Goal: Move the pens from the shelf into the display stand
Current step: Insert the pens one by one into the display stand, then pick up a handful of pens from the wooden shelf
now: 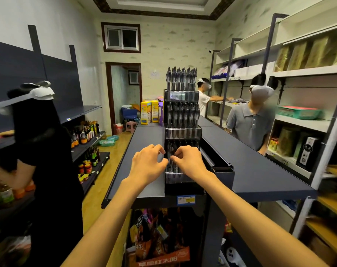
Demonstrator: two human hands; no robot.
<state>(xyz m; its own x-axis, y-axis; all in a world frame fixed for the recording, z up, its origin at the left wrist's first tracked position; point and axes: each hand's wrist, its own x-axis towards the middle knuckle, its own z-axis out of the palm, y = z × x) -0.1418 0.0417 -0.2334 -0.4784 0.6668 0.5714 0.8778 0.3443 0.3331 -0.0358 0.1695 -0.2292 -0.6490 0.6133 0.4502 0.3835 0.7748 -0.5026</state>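
A black tiered display stand (183, 186) stands on the dark blue shelf top (150, 143) in front of me, its tiers filled with rows of dark pens (182, 114). Both my hands are at the lowest tier. My left hand (147, 163) has curled fingers at the stand's left edge, thumb and fingertips close together. My right hand (188, 160) is curled over the pens of the bottom row, fingertips among the pen tops (172, 165). Whether either hand pinches a pen is hidden by the fingers.
A person in black (42, 170) stands close on my left at a shelf of bottles. Two people work at the white shelves (306, 74) on the right. An open dark box (219, 160) sits right of the stand. Yellow boxes (149, 111) stand farther back.
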